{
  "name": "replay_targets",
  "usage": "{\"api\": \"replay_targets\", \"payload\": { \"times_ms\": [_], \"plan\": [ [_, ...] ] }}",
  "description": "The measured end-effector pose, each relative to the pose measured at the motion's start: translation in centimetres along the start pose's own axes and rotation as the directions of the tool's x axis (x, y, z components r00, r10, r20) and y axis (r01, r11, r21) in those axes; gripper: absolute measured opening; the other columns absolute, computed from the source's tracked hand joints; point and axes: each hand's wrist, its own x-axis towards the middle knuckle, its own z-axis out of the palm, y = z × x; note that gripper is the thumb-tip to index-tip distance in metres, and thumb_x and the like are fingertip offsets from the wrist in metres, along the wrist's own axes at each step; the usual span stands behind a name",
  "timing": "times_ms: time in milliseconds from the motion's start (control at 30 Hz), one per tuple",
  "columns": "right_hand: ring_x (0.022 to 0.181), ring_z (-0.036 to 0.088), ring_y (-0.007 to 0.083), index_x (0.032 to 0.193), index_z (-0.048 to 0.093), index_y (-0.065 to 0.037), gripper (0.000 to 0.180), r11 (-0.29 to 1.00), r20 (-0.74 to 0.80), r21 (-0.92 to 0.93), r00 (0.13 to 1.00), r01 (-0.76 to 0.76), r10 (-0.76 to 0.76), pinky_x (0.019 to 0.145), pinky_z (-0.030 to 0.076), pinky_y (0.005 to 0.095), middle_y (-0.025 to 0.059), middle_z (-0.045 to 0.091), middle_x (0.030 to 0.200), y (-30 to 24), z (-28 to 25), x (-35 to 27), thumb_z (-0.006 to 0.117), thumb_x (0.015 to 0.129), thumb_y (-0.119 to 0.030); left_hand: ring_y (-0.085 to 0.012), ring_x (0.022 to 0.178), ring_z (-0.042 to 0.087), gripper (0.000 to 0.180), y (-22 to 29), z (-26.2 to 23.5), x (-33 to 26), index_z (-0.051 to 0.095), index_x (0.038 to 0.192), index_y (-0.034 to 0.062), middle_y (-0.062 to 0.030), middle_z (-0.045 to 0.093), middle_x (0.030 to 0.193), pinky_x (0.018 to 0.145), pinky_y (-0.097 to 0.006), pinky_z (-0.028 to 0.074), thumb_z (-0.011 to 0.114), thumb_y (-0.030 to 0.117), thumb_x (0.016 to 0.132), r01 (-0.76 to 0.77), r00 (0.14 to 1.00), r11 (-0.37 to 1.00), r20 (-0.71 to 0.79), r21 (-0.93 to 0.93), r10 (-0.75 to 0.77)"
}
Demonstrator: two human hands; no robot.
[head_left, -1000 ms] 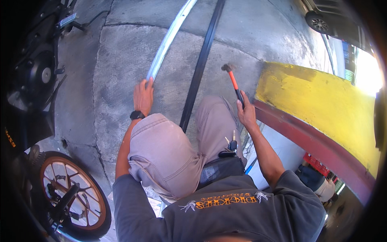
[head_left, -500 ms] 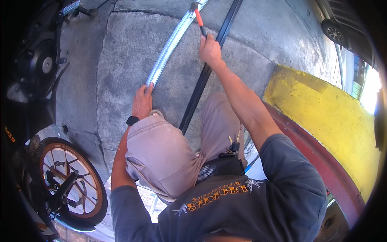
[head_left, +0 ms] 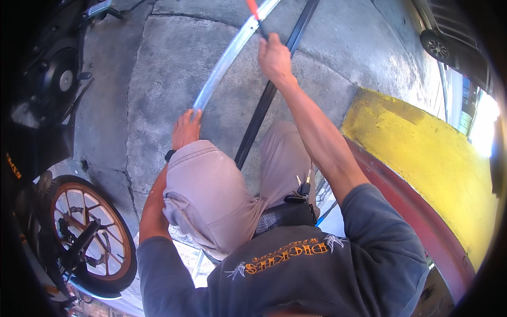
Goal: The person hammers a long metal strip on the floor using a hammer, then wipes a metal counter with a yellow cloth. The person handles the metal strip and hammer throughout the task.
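A long silver metal channel [head_left: 227, 62] lies on the concrete, running from near my left knee up past the top edge of the view. My left hand [head_left: 186, 129] grips its near end, fingers around the edge and partly hidden by my knee. In my right hand [head_left: 275, 57] is a hammer [head_left: 253, 9], held by the black grip of its orange and black handle over the channel's far part. The hammer's head is outside the picture. A black metal bar [head_left: 269, 90] lies to the right of the channel, passing under my right forearm.
A motorcycle wheel [head_left: 124, 253] with orange spokes and dark motorcycle parts [head_left: 58, 76] stand at the left. On the right rises a yellow block [head_left: 417, 153] with a dark red beam [head_left: 406, 190] along it. A vehicle wheel [head_left: 437, 46] shows at the far right.
The hammer has swung upward and away from the channel, its head leaving the view. My right hand has shifted slightly; my left hand keeps its place at the channel's end.
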Motion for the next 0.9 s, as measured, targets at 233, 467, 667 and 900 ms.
{"api": "replay_targets", "payload": {
  "times_ms": [233,467,667,900],
  "plan": [
    [0.073,0.062,0.0480,0.110,0.050,-0.004,0.020,0.988,-0.147,0.073,0.978,-0.137,0.146,0.064,0.045,0.0528,0.0260,0.061,0.077,9.2,-9.4,-9.7,0.052,0.100,-0.021,-0.0371,0.115,0.058,0.052,-0.5,0.7,-0.5,0.055,0.133,0.0127,-0.0168,0.057,0.127,0.086,-0.048,0.051,0.075,0.024,0.086,0.500,0.853,0.778,0.057,-0.382,-0.519],
    [0.072,0.060,0.0471,0.102,0.052,0.000,0.027,0.928,-0.101,-0.036,0.925,-0.372,0.367,0.064,0.044,0.0507,0.0277,0.057,0.075,18.5,-9.9,-26.0,0.048,0.104,-0.027,-0.0391,0.099,0.061,0.025,3.5,-2.7,5.4,0.056,0.106,0.0069,-0.0146,0.060,0.102,0.078,-0.051,0.052,0.071,0.016,0.088,0.261,0.952,0.945,-0.108,-0.195,-0.285],
    [0.078,0.063,0.0488,0.106,0.054,-0.002,0.028,0.894,-0.057,-0.033,0.894,-0.446,0.444,0.066,0.045,0.0517,0.0277,0.059,0.076,19.3,-10.0,-29.5,0.049,0.104,-0.029,-0.0420,0.093,0.063,0.022,6.5,-6.7,12.0,0.054,0.106,0.0058,-0.0187,0.056,0.104,0.076,-0.051,0.054,0.067,0.013,0.090,0.149,0.963,0.974,-0.197,-0.169,-0.181],
    [0.082,0.061,0.0533,0.103,0.051,0.000,0.029,0.900,-0.019,-0.012,0.900,-0.435,0.435,0.070,0.045,0.0579,0.0319,0.061,0.078,17.3,-11.0,-26.8,0.050,0.103,-0.029,-0.0446,0.082,0.067,0.024,9.1,-10.7,13.7,0.053,0.109,0.0056,-0.0212,0.055,0.105,0.068,-0.054,0.055,0.066,0.012,0.091,0.161,0.964,0.969,-0.180,-0.188,-0.195]
  ]
}}
